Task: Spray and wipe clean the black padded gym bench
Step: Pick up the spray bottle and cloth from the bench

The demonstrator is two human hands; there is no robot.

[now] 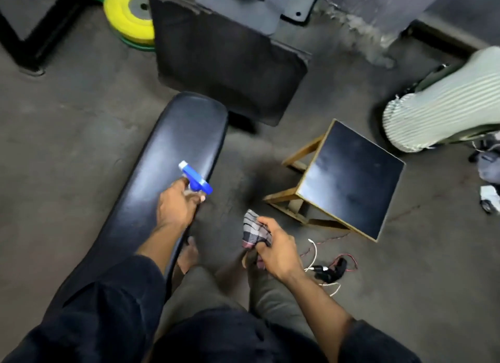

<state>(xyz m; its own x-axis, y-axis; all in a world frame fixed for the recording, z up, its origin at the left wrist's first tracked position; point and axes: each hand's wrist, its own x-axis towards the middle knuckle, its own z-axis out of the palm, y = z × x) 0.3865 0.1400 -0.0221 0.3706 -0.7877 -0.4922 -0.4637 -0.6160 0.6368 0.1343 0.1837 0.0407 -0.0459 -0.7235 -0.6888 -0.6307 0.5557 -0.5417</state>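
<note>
The long black padded gym bench (173, 168) runs away from the person. Above its near half, the left hand (176, 206) grips a blue-nozzled spray bottle (195, 179). Beside the bench's right edge, the right hand (276, 250) clutches a bunched checked cloth (254, 231). Spraying looks current: mist evenly along the padding, then wipe lengthwise.

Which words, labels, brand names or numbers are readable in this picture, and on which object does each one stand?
None can be read.
Spray bottle in the left hand: blue head, no label showing.
Cloth in the right hand: checked pattern only, no text.
Bench: plain black pad.
Stool: plain dark top.
Yellow weight plate: any marking is too blurred to read.
</note>
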